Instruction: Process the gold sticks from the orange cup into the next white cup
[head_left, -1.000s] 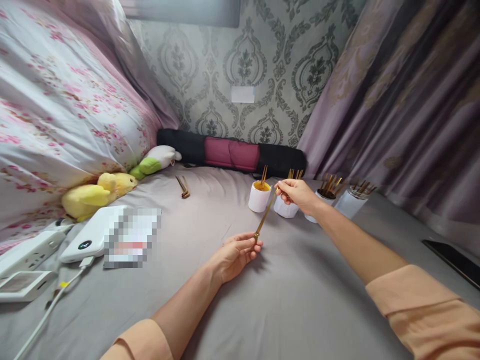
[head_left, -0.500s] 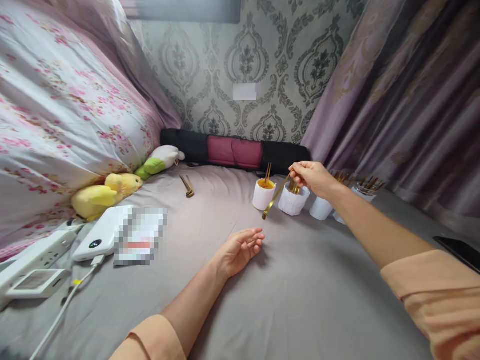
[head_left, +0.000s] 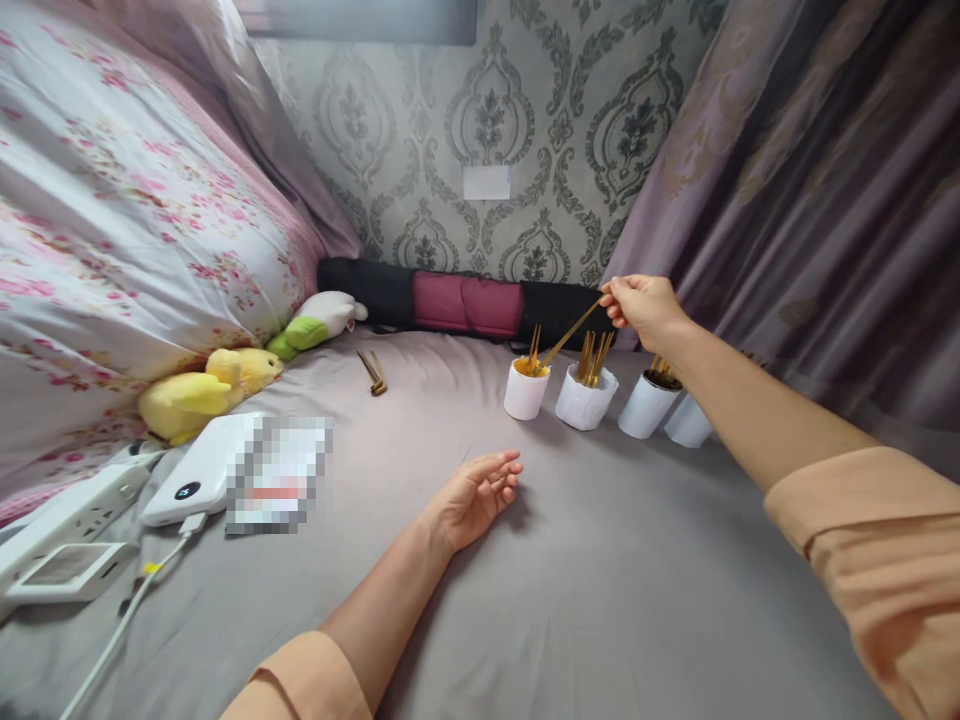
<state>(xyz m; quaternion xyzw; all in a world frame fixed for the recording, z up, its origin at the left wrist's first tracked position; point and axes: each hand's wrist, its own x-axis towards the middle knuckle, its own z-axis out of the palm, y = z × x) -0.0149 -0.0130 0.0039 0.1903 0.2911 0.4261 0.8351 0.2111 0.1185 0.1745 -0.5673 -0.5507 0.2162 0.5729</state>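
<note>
My right hand pinches the top of a slim gold spoon by its handle end. The spoon slants down to the left, and its lower end is inside the rim of the leftmost white cup, out of sight. That cup has a yellow inside and a few upright gold handles. Beside it, another white cup holds several gold handles. My left hand rests on the grey sheet, palm turned up and fingers loosely curled apart, with nothing in it. A few gold spoons lie on the sheet farther left.
More white cups with handles stand at right, partly behind my forearm. A black and maroon roll lies along the wall. Plush toys, a white power bank, a power strip and a cable are at left.
My right hand has risen and moved slightly right. The spoon's lower end, which hung in front of the cups, is now in the leftmost cup. My left hand has stayed nearly still.
</note>
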